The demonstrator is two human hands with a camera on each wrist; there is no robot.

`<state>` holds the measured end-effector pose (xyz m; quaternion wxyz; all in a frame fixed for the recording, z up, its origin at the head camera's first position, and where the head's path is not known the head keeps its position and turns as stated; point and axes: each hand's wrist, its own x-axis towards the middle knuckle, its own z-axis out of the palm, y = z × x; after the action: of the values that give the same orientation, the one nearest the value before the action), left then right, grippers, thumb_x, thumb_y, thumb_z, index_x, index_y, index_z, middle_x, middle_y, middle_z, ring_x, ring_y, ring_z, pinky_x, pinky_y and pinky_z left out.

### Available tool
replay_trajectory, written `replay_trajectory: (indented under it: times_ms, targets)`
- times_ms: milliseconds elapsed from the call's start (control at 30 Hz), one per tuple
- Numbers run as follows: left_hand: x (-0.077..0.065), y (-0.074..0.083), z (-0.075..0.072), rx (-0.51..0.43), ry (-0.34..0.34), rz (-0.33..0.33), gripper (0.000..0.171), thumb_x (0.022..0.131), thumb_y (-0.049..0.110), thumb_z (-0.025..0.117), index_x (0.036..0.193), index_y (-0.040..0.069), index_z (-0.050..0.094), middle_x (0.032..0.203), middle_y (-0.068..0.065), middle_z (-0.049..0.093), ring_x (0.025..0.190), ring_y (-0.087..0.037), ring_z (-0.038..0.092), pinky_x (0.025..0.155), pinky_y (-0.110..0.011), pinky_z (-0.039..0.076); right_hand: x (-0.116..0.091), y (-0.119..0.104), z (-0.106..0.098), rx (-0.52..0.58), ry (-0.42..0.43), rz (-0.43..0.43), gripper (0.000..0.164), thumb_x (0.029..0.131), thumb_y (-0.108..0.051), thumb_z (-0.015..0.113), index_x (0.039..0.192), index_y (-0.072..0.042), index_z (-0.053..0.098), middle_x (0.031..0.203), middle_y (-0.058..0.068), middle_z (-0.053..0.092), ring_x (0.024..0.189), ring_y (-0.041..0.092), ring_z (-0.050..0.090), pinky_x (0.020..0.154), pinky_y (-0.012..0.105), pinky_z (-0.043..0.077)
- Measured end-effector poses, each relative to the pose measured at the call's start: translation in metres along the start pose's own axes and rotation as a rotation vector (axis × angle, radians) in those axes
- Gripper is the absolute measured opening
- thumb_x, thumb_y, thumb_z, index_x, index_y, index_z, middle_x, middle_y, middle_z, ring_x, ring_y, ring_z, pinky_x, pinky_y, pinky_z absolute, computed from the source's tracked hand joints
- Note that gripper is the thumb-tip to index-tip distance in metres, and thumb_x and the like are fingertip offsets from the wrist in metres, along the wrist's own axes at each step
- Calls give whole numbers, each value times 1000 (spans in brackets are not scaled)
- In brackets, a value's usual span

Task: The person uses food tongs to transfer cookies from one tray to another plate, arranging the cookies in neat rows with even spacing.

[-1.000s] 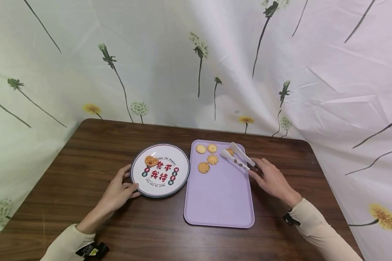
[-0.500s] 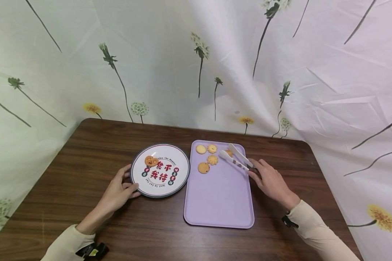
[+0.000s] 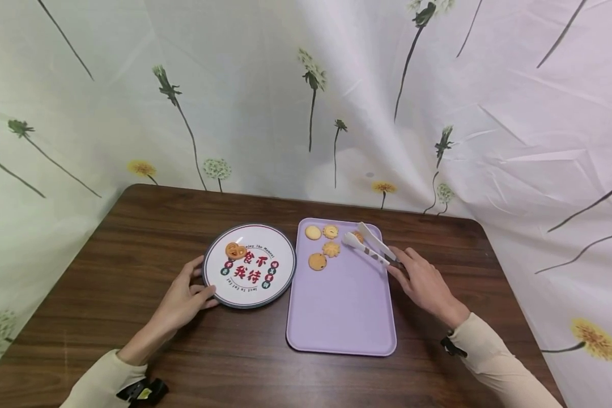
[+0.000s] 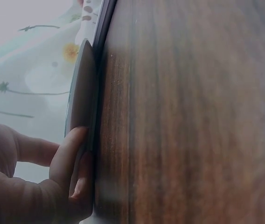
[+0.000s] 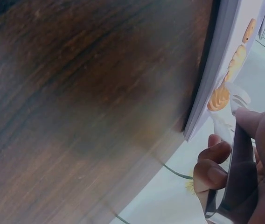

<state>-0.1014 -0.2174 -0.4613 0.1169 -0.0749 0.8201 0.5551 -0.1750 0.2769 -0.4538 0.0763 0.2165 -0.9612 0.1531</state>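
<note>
my right hand [image 3: 424,283] grips the tongs [image 3: 369,254], arms parted either side of the swirled cookie [image 5: 219,99] on the tray [image 3: 341,311]; my left hand [image 3: 181,299] grasps the plate [image 3: 255,233] by its rim. i should squeeze evenly (the cookie may crumble). count: one tray, five cookies [image 3: 331,249]; one plate, one pretzel [image 3: 236,251].

Plate [image 3: 277,242]: white, dark-rimmed, with red lettering.
Pretzel [image 3: 241,253]: on the plate's far left part.
Left grip [image 3: 182,300]: holds the plate's left rim.
Tray [image 3: 341,314]: purple, right beside the plate.
Tongs [image 3: 378,241]: white, held by the right grip [image 3: 423,281], tips either side of one cookie [image 3: 358,237]; contact unclear.
Other cookies [image 3: 331,249]: four, at the tray's far left.
Worktop [image 3: 224,362]: dark wood.
</note>
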Motion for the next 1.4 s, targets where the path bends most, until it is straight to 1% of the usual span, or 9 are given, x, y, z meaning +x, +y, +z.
replay_trajectory:
  times_ms: [167,300,433,567,867,1067,1267,1400]
  targets:
    - [0,-1,0,-4,3,-1,78,105,-4,50,166,-2,0,155,-37,25,119,-39,63,84,-23,69,0,0,2,20,-28,22,49,103,-30,68,146,-9,59,95,5,58,70,16,48,54,28,44]
    - [0,-1,0,-4,2,-4,78,105,-4,49,166,-2,0,155,-37,24,120,-39,63,84,-23,69,1,-1,5,40,-54,40,52,103,-32,67,147,-7,58,97,7,60,71,15,49,56,26,44]
    - [0,-1,0,1,3,-7,79,106,-3,50,166,-1,-1,156,-37,24,119,-37,63,84,-23,69,0,-1,4,46,-53,51,53,102,-31,69,147,-6,58,97,7,60,73,16,49,59,27,44]
    - [0,0,-2,3,5,-2,79,106,-3,50,166,-2,-1,155,-37,25,116,-36,64,83,-23,69,-1,-1,2,55,-51,46,49,102,-28,69,145,-5,60,94,7,59,73,16,49,59,25,43]
    - [0,0,0,5,4,-7,79,105,-3,50,166,-2,-1,155,-37,25,116,-36,64,83,-23,69,-2,1,1,19,-30,17,44,103,-27,68,142,-9,63,92,4,59,72,16,48,58,28,44]
    - [0,0,0,-5,1,-7,79,105,-3,50,166,-1,-1,155,-37,24,117,-37,63,84,-23,69,-4,2,2,17,-19,17,43,104,-26,66,143,-8,62,91,4,59,70,14,47,56,27,43]
    - [-1,1,0,-11,-1,-2,79,105,-4,50,165,-3,0,155,-38,24,116,-36,64,84,-23,69,-3,1,1,18,38,-16,42,104,-26,66,141,-7,63,90,5,59,71,15,48,58,29,45]
    - [-1,0,-1,-17,-3,0,79,105,-4,50,165,-3,0,155,-38,24,116,-36,64,84,-23,69,0,-2,-3,33,76,-41,41,103,-24,67,141,-7,63,89,3,57,71,15,48,58,29,45]
